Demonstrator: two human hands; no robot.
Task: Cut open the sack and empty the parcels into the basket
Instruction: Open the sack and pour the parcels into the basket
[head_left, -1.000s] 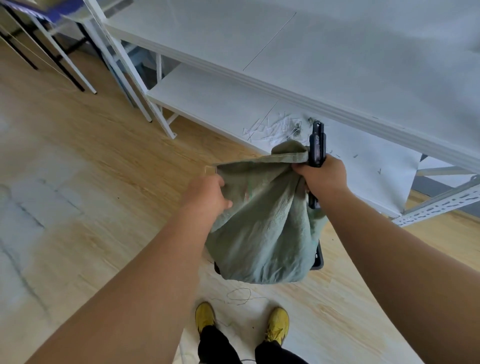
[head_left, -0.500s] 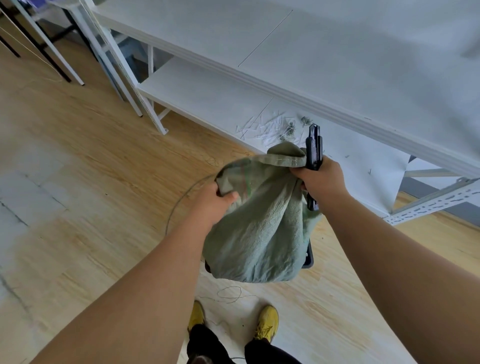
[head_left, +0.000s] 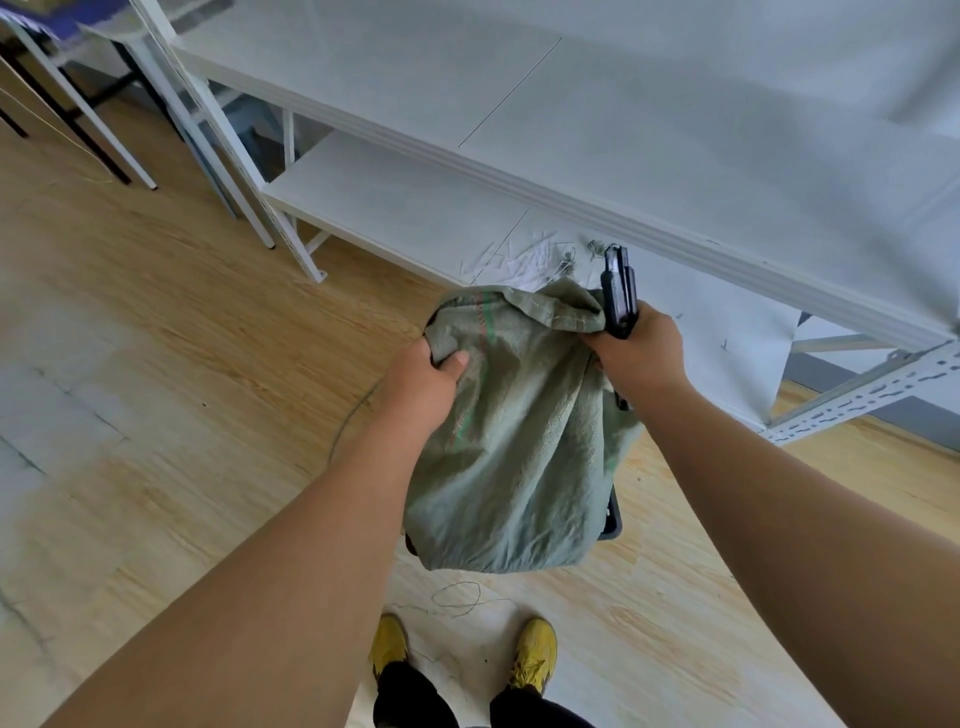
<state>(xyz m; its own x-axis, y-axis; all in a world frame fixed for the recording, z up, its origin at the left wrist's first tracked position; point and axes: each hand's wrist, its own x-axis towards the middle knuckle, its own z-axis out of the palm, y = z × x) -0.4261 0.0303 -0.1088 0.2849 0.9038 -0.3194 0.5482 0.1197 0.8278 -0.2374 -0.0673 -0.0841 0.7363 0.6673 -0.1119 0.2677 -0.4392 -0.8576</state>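
Note:
A pale green woven sack (head_left: 514, 457) hangs in front of me above the floor. My left hand (head_left: 423, 376) grips its upper left corner, bunching the cloth. My right hand (head_left: 636, 345) holds the sack's upper right edge together with a black cutter (head_left: 618, 293) that points upward. Only a dark corner of the basket (head_left: 613, 519) shows behind the sack's lower right side; the rest is hidden. No parcels are visible.
A white metal shelf rack (head_left: 571, 176) stands just beyond the sack, with paper scraps (head_left: 519, 257) on its lower board. Loose string (head_left: 457, 597) lies on the wooden floor near my yellow shoes (head_left: 532, 654). Table legs (head_left: 104, 130) stand far left.
My left hand has shifted its hold on the sack's left corner and bunched it up. The sack's top edge has crumpled and the sack has swung slightly.

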